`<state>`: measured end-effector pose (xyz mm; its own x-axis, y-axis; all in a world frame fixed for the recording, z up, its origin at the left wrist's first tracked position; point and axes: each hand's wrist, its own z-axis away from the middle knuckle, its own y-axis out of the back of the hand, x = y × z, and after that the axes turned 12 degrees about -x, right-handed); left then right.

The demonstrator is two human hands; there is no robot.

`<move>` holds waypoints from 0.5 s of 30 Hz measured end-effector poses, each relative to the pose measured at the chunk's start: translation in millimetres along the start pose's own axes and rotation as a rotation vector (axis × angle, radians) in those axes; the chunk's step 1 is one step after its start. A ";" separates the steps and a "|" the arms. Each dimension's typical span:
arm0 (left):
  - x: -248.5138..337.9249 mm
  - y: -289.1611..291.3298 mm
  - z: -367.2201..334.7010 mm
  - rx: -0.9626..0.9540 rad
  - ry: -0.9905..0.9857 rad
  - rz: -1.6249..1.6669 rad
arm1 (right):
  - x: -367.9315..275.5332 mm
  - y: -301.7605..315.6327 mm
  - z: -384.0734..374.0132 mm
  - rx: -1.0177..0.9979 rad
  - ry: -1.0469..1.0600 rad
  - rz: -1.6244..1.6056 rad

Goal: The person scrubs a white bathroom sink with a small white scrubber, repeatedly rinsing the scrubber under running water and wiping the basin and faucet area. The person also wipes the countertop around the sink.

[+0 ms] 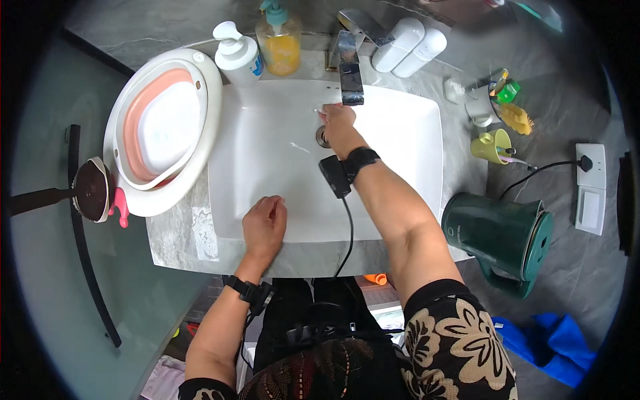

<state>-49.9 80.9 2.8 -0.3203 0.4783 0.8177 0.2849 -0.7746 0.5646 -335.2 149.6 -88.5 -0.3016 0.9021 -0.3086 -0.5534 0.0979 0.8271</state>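
Observation:
A white rectangular sink [267,160] lies in front of me. My right hand [340,123] reaches to its back wall, beneath the dark faucet [351,70] and just above the round metal drain [322,137]. Its fingers are drawn together against the white surface; what they hold, if anything, is too small to make out. My left hand [265,223] hovers at the front left rim, fingers curled in and nothing showing in them. A black wrist strap with a small device [335,177] sits on my right wrist, its cable hanging over the sink.
A collapsible pink-and-white basin [137,133] rests inside a larger white one at the left. Behind the sink stand a white pump bottle [239,60], a yellow soap dispenser [282,50] and two white bottles [400,43]. Right are cups [490,143] and a green kettle [493,230].

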 end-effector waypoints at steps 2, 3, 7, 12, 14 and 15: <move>0.1 0.2 -0.6 -0.006 0.008 0.004 | 6.5 -5.4 -3.5 0.128 -0.203 -0.678; -3.4 3.9 -0.2 0.009 0.010 -0.007 | 21.0 -7.1 8.8 0.306 0.103 -0.510; -5.8 4.0 3.8 0.020 0.022 0.018 | 107.7 40.3 28.8 0.502 0.583 0.310; -1.6 2.2 0.1 0.012 0.010 0.028 | 164.1 67.6 45.8 0.403 0.224 0.480; -2.4 1.9 1.3 0.035 0.015 0.033 | 159.8 51.1 63.9 0.106 0.003 0.592; -2.1 0.9 -0.9 0.039 0.004 0.033 | 169.6 36.3 78.1 0.099 0.035 0.564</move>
<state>-49.8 78.8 1.5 -0.3139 0.4513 0.8354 0.3306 -0.7728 0.5417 -345.8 339.0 -74.1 -0.5554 0.8120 0.1793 -0.2247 -0.3541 0.9078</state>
